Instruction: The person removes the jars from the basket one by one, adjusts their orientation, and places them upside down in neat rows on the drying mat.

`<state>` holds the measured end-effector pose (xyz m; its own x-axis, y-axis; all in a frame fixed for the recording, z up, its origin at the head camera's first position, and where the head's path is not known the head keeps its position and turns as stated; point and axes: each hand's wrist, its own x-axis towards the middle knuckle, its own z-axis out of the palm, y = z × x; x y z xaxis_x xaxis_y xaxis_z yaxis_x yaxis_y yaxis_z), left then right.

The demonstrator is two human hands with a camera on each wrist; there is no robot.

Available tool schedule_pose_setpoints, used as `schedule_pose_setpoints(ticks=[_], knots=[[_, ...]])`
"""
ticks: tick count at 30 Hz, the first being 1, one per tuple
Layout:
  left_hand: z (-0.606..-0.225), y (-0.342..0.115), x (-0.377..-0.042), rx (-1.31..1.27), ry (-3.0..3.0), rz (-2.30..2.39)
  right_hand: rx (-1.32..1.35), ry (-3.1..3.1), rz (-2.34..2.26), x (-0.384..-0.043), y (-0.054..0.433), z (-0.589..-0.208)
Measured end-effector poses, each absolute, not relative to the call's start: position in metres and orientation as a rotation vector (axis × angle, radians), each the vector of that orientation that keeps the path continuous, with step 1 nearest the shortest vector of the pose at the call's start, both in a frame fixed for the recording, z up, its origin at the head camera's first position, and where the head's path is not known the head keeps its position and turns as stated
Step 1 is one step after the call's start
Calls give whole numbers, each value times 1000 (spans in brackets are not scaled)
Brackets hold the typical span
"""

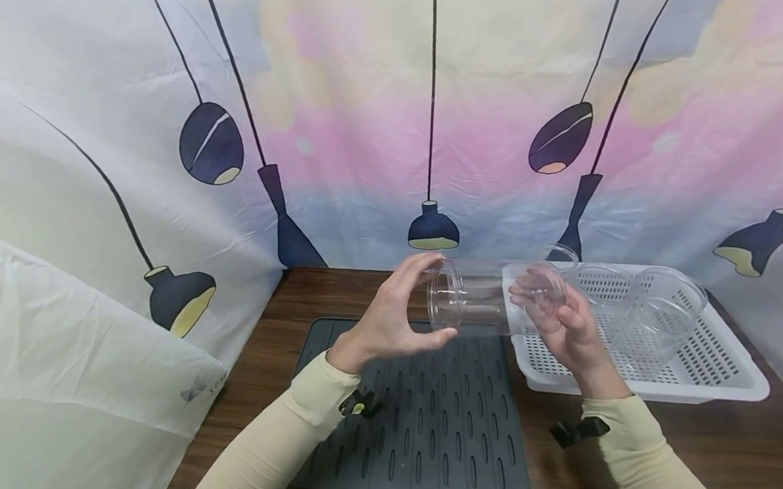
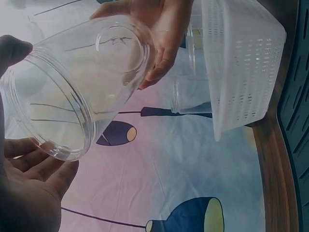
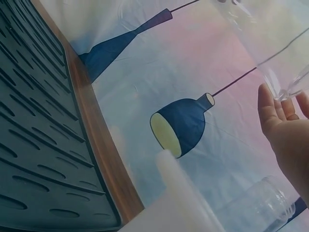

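Both hands hold a clear plastic jar (image 1: 481,295) on its side above the back of a dark grey ribbed mat (image 1: 417,425). The left hand (image 1: 396,311) grips the ringed rim, thumb below and fingers above in the head view. At the other end, the right hand (image 1: 571,326) holds the jar's round base, its fingers showing through the clear wall. In the left wrist view the jar (image 2: 104,72) is tilted, with its wide mouth toward the left hand (image 2: 34,193). The right wrist view catches only part of the jar (image 3: 270,53), with the right hand (image 3: 292,137) against it.
A white perforated basket (image 1: 735,387) stands at the right on the dark wooden table (image 1: 236,417). Several clear jars, including one clear jar (image 1: 669,300), sit in it. A curtain (image 1: 361,117) printed with hanging lamps closes off the back and left side.
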<state>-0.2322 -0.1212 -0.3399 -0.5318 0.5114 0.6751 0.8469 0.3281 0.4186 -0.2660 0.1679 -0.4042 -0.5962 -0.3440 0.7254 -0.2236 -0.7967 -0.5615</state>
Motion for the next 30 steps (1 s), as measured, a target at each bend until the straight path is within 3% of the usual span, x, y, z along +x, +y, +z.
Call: schedule_pose_setpoints(ticks=[4, 16, 30], knots=[[-341, -124, -231, -1186, -2220, -1056, -1406, 985, -2564, -267, 169, -400], [-347, -145, -230, -1094, -2367, -970, -1119, 1336, -2678, -259, 179, -388], [-367, -173, -231, -1029, -2659, -838, -993, 1540, -2702, -259, 180, -384]])
